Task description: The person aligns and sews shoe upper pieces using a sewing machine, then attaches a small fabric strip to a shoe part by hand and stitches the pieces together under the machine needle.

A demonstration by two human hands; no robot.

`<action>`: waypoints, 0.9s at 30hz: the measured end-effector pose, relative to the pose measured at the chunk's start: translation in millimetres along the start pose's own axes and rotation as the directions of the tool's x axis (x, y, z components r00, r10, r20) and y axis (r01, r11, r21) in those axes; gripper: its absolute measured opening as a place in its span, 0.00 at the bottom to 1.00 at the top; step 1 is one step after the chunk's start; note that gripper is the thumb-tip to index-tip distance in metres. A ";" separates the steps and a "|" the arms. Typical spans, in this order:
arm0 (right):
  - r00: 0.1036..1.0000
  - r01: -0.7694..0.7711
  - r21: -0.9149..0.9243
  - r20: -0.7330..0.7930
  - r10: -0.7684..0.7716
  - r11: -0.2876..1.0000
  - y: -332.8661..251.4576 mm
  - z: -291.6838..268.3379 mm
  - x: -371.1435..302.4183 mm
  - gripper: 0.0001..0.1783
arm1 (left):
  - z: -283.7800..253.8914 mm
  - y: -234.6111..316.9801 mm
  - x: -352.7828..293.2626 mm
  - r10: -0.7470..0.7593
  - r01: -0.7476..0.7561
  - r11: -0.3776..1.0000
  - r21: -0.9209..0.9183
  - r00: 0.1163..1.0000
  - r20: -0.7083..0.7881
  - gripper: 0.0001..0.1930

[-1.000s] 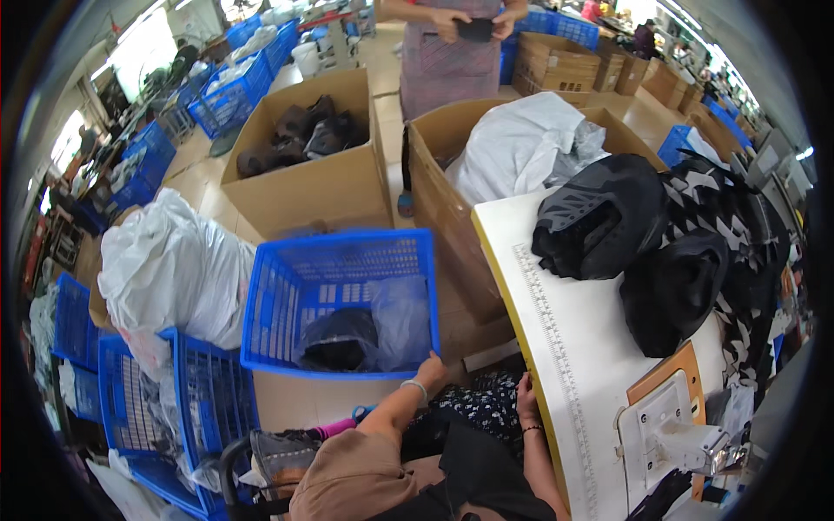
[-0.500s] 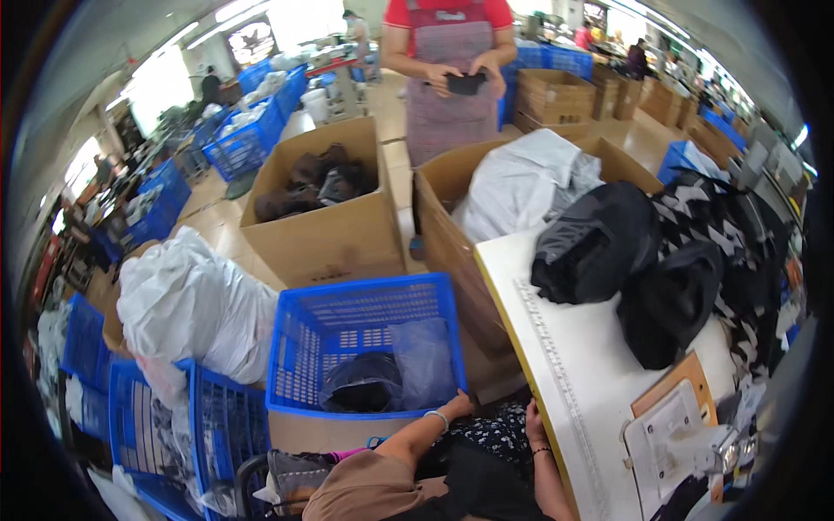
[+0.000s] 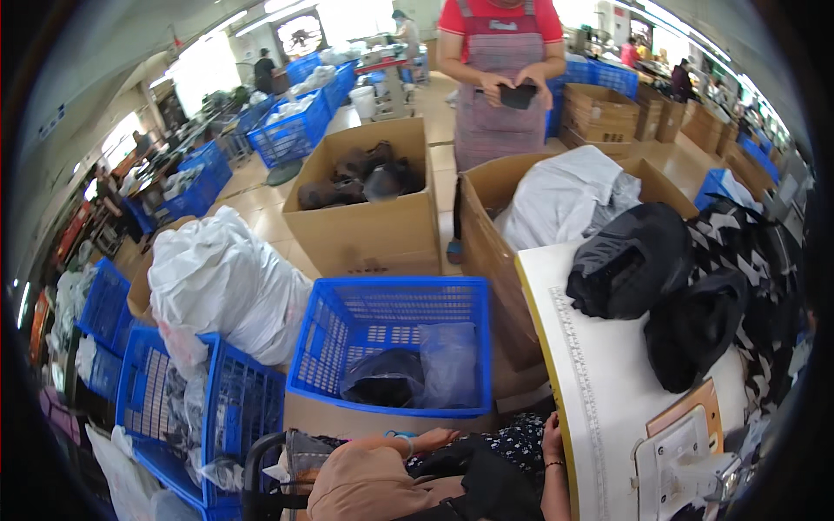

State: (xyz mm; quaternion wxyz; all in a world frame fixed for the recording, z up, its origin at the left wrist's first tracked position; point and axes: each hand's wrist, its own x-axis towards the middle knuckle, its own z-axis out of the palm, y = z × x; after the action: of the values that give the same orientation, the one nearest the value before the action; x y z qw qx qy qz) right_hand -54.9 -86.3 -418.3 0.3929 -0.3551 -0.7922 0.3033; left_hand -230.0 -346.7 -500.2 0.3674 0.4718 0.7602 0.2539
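Note:
My left hand [image 3: 437, 439] lies over my lap, its fingers loosely stretched and holding nothing, just below a blue plastic basket [image 3: 301, 382]. A light band circles its wrist. Inside the basket are a dark item [image 3: 382, 382] in a clear bag and a folded translucent plastic bag [image 3: 448, 365]. My right hand [image 3: 552, 438] touches the yellow-edged side of a white worktable [image 3: 556, 304]; its fingers are partly hidden at that edge. On the tabletop sit two hollow black fabric pieces, one with grey lace-like lines [image 3: 630, 260] and a plainer one [image 3: 698, 330].
A sewing machine's metal plate [image 3: 673, 469] is on the table's near part. Beyond the basket stand a cardboard box of dark pieces [image 3: 365, 234] and one with a white sack [image 3: 495, 260]. More blue baskets [image 3: 226, 417] and a white bag [image 3: 226, 286] are left. A person [image 3: 501, 87] handles something black.
My left hand has drawn back from the basket's near rim to my lap. My right hand stays by the table edge. The whole view has shifted, so surroundings appear farther right.

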 end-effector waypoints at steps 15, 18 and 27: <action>0.966 -0.086 -0.137 0.230 0.116 0.987 32.8 21.9 -30.0 0.07 | 31.0 -58.3 -22.4 0.101 -0.119 0.972 0.203 0.990 0.099 0.19; 0.945 -0.092 -0.074 0.308 0.111 0.993 16.8 4.6 -33.1 0.07 | 24.1 -42.8 -24.5 -0.075 0.064 0.990 0.128 0.993 0.087 0.20; 0.947 -0.100 -0.086 0.299 0.122 0.991 -19.3 -12.8 -20.8 0.06 | 29.9 -51.8 -10.0 -0.245 0.241 0.969 0.059 0.966 0.079 0.25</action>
State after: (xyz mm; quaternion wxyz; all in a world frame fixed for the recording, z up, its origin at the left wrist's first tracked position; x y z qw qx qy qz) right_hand -41.2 -111.3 -405.6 0.2363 -0.3619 -0.8320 0.3479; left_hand -230.8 -376.6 -552.9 0.4162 0.3944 0.8019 0.1678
